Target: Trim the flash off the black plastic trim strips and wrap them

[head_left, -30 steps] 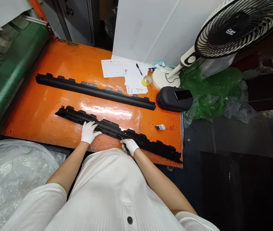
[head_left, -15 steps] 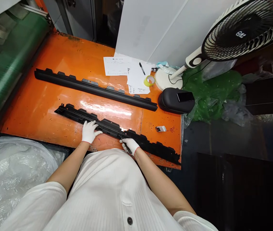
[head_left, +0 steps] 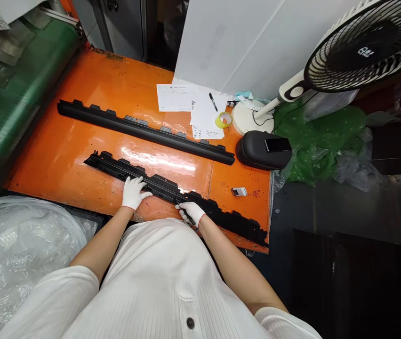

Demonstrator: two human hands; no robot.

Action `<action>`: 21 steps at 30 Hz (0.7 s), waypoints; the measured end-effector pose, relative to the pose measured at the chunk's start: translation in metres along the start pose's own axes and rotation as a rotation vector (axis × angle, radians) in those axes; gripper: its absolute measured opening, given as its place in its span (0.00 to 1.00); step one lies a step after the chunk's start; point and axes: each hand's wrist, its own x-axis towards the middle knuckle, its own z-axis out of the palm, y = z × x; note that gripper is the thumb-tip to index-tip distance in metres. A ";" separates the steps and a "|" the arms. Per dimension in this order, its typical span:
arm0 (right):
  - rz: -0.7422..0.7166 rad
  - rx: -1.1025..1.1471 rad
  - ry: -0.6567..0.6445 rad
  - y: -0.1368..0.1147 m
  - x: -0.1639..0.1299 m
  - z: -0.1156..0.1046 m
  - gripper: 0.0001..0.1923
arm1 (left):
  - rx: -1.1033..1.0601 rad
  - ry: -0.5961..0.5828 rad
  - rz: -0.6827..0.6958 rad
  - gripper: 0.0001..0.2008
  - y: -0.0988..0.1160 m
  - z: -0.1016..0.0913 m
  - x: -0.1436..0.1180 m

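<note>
1. At my eleven o'clock, a second long black plastic strip (head_left: pixel 144 132) lies across the orange table (head_left: pixel 62 155).
2. At twelve, white papers (head_left: pixel 193 106), a black pen (head_left: pixel 213 101), a yellow tape roll (head_left: pixel 223 120).
3. At one, a black oval case (head_left: pixel 262 150) and white-based fan (head_left: pixel 366 47).
4. At two, green plastic sheeting (head_left: pixel 320 136).

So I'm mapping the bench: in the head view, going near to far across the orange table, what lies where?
Near black strip under both gloved hands, left hand, right hand → far black strip → papers with pen.
</note>
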 end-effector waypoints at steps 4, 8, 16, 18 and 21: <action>-0.019 -0.049 -0.050 -0.001 0.003 -0.005 0.12 | 0.002 -0.014 0.001 0.27 0.000 -0.001 0.000; -0.086 -0.097 -0.111 0.001 0.000 -0.016 0.12 | 0.020 -0.022 0.006 0.28 0.000 -0.001 0.000; -0.367 -0.292 -0.044 0.029 -0.017 -0.042 0.27 | 0.003 -0.021 -0.005 0.27 -0.001 0.000 -0.001; -0.484 -0.366 0.078 0.034 -0.016 -0.042 0.25 | 0.010 -0.017 -0.005 0.27 0.000 0.000 -0.002; -0.579 -0.449 0.156 0.039 -0.011 -0.038 0.18 | 0.021 -0.018 -0.003 0.26 0.001 -0.001 -0.002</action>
